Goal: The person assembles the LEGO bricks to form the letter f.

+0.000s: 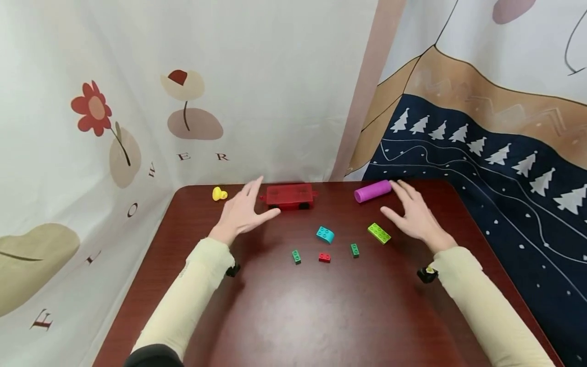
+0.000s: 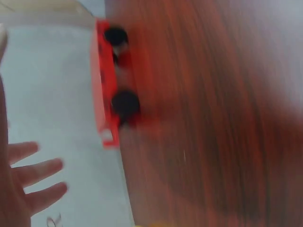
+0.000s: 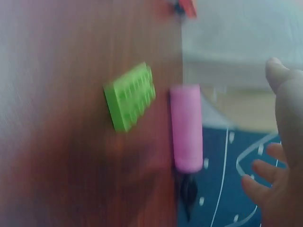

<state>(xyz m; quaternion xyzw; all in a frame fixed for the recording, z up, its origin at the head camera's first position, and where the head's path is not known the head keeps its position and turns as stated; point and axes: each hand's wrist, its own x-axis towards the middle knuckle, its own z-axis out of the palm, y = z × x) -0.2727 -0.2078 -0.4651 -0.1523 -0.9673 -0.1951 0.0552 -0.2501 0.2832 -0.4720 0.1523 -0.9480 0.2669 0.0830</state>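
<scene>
My left hand hovers over the back left of the table, fingers spread and holding nothing. Just beyond its thumb stands a red toy wagon with black wheels. To its left lies a small yellow toy. My right hand, also empty with fingers extended, is above the back right. Its fingertips overlap the end of a purple cylinder in the head view. A lime green toy brick lies left of and nearer than that hand. The right wrist view is blurred.
Mid-table lie a curved turquoise brick, a small red brick and two small green bricks. A dark pointed thing sits at the cylinder's end. Printed curtains hang behind the brown table.
</scene>
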